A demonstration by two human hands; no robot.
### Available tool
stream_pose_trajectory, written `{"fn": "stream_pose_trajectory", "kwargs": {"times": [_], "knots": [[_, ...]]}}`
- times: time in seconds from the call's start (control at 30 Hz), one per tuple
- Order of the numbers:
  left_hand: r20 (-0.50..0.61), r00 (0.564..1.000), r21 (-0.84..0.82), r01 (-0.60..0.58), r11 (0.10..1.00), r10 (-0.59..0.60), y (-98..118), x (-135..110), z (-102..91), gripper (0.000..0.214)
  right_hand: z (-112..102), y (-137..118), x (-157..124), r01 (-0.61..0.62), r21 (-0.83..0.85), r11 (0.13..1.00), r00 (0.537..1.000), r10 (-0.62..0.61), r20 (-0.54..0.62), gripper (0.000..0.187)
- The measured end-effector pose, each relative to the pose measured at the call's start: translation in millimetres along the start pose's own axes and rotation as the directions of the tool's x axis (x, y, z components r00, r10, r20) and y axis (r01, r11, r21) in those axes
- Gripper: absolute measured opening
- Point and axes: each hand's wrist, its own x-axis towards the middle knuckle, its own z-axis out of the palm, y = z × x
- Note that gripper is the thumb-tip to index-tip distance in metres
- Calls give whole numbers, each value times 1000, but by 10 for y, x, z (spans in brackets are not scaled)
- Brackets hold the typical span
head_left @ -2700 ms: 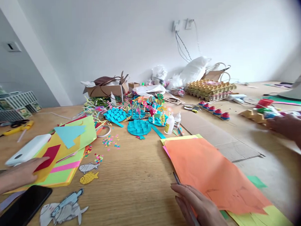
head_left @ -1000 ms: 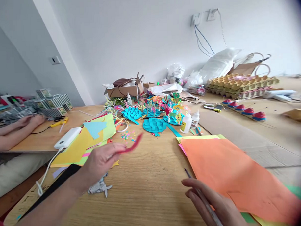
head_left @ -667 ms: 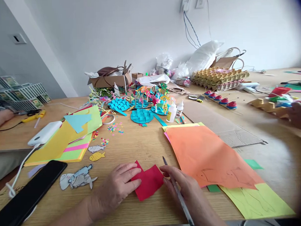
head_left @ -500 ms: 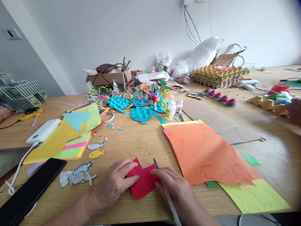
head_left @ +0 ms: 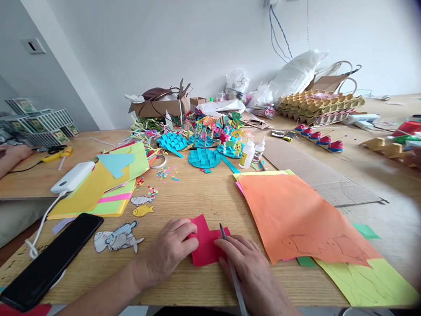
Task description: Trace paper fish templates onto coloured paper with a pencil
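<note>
A notched piece of red paper (head_left: 205,245) lies between my two hands at the front of the wooden table. My left hand (head_left: 174,247) pinches its left edge between thumb and fingers. On the other side, my right hand (head_left: 244,263) is closed round a clear pen (head_left: 234,281), whose dark tip points away from me. Its fingers also touch the paper's right edge. To the left are grey paper fish cutouts (head_left: 118,239) and a yellow paper fish (head_left: 143,210). An orange sheet (head_left: 298,215) with pencilled fish outlines lies right of my hands, over a yellow-green sheet (head_left: 368,281).
A black phone (head_left: 51,260), a white power bank (head_left: 73,177) and coloured paper sheets lie left. Two glue bottles (head_left: 246,154) stand beyond, near blue woven paper discs (head_left: 204,157). Egg trays (head_left: 319,106) are stacked at the back right. Other people's hands show at both sides.
The view has shifted, so most things sit further right in it. Both hands still hold the red paper and pen; the paper has turned slightly.
</note>
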Motion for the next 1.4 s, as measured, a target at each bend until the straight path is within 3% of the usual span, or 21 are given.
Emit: {"fn": "stream_pose_trajectory", "kwargs": {"times": [0.13,0.27,0.37,0.43,0.53,0.67,0.87,1.07,1.2,1.4], "knots": [[104,994,-1,43,999,-43,-27,-7,-37,22,54,23,-23,-2,-8,1000,1000,2,11,27],[248,961,-55,144,988,-126,-220,-135,-365,32,56,62,-41,54,-48,997,999,-54,5,29],[369,862,-47,391,919,-348,-533,-394,-689,37,47,87,-52,72,-52,996,997,-72,3,28],[446,752,6,540,842,-485,-757,-637,-867,36,42,95,-54,69,-44,997,998,-69,-8,26],[504,637,97,629,771,-583,-998,-1001,-1035,42,43,102,-58,66,-38,997,997,-68,-42,25],[477,543,203,696,688,-691,-1054,-1247,-1097,46,60,127,-81,60,-58,997,998,-62,-27,26],[495,550,151,707,691,-672,-902,-1057,-1033,48,81,173,-98,92,-97,991,996,-91,19,26],[534,512,139,732,667,-673,-818,-767,-938,22,81,175,-103,83,-108,991,996,-78,52,27],[526,498,131,753,645,-689,-842,-693,-879,10,88,173,-115,95,-122,988,994,-88,61,27],[577,495,-12,801,599,-650,-988,-711,-868,16,88,174,-116,91,-116,989,996,-87,37,27]]}}
